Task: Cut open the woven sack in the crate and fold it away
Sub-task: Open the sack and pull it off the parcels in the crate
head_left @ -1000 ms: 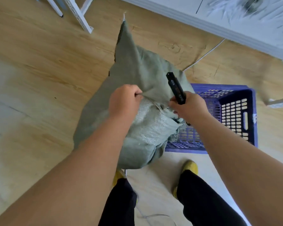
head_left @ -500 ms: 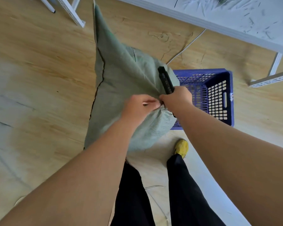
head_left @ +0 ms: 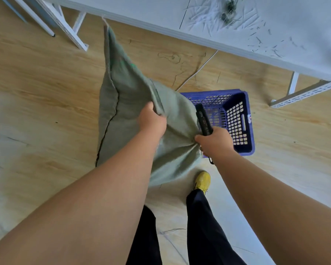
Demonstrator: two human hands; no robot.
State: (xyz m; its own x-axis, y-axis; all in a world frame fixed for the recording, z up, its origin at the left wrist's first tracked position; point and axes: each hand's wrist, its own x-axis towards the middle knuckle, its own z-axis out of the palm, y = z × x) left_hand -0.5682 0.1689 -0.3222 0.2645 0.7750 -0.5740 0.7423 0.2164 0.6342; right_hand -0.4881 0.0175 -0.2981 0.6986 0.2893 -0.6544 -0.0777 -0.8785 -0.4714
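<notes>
Right now the left hand [head_left: 151,122] grips a bunched fold of the green woven sack [head_left: 134,104], fingers curled into the cloth near its middle. Just to its right, the right hand [head_left: 215,143] is clenched round the black knife handle [head_left: 203,120] and pinches a gathered corner of the same sack against it. The blade end is hidden below the fist, so whether it is exposed cannot be told.

Between the two hands the cloth runs in taut creases. Beyond the left hand the sack rises to a far corner with a loose thread, and a dark seam line runs down its left side. The sack hangs above the wooden floor [head_left: 36,92], clear of the blue crate [head_left: 246,119], which stands just beyond the right hand and looks empty as far as can be seen.

The step appears to be spreading the sack flat for folding. To do it well, I would keep the knife pointed away from the left wrist, or set it down first, since a shared grip weakens both holds. Pull the hands apart evenly, find two matching corners, and let the weight straighten the panel before making the first fold. The yellow shoe [head_left: 203,181] stands below the hanging edge; keep the cloth off it.
</notes>
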